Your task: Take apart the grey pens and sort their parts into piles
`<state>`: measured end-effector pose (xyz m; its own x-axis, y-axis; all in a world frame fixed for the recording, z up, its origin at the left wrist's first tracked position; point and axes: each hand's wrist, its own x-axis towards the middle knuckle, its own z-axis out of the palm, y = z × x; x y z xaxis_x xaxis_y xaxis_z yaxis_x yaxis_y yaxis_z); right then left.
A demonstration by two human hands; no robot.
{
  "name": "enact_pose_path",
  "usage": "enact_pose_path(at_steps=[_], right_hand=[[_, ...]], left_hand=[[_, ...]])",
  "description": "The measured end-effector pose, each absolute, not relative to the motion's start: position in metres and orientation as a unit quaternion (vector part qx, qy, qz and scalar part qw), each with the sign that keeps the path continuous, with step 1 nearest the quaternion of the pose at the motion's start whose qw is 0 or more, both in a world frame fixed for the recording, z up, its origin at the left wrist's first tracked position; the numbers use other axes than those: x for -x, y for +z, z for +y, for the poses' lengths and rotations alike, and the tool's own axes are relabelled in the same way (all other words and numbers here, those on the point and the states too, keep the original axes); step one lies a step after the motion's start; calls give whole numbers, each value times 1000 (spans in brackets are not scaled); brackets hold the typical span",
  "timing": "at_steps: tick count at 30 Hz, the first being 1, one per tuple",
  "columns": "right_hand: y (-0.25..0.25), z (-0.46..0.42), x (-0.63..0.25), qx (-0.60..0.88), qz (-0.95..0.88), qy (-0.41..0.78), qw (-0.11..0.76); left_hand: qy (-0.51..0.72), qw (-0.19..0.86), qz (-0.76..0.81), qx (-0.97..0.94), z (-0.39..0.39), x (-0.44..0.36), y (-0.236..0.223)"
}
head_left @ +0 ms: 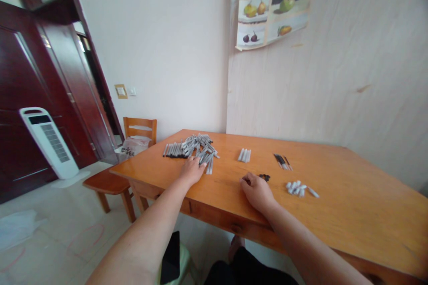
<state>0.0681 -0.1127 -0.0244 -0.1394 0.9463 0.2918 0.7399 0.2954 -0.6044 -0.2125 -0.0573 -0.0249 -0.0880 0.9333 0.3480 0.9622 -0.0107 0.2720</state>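
A big pile of grey pen barrels (194, 147) lies at the far left of the wooden table (351, 205). My left hand (192, 170) rests flat on the table with its fingertips against the near side of that pile. My right hand (257, 191) lies on the table with its fingers curled under, just beside a few small black parts (264, 177). Whether it holds anything is hidden. Further out lie three grey barrels (244, 155), thin black refills (282, 161) and several white caps (299, 189).
A wooden chair (139, 130) with a plastic bag stands behind the table's left corner, a bench (105, 182) beside it. A white tower fan (50, 142) stands by the dark red door. A fruit poster (272, 15) hangs on the wall.
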Motion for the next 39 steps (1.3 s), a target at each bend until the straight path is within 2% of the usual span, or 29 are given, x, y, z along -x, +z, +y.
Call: enact_pose_path(at_steps=[12, 19, 39], right_hand=[[-23, -113, -68, 572, -737, 160, 324], [-26, -112, -68, 565, -734, 163, 340], [-31, -109, -68, 562, -731, 155, 356]], left_hand=[[-209, 93, -696, 681, -67, 208, -21], [-271, 97, -739, 610, -69, 213, -18], [-260, 106, -770, 573, -65, 223, -22]])
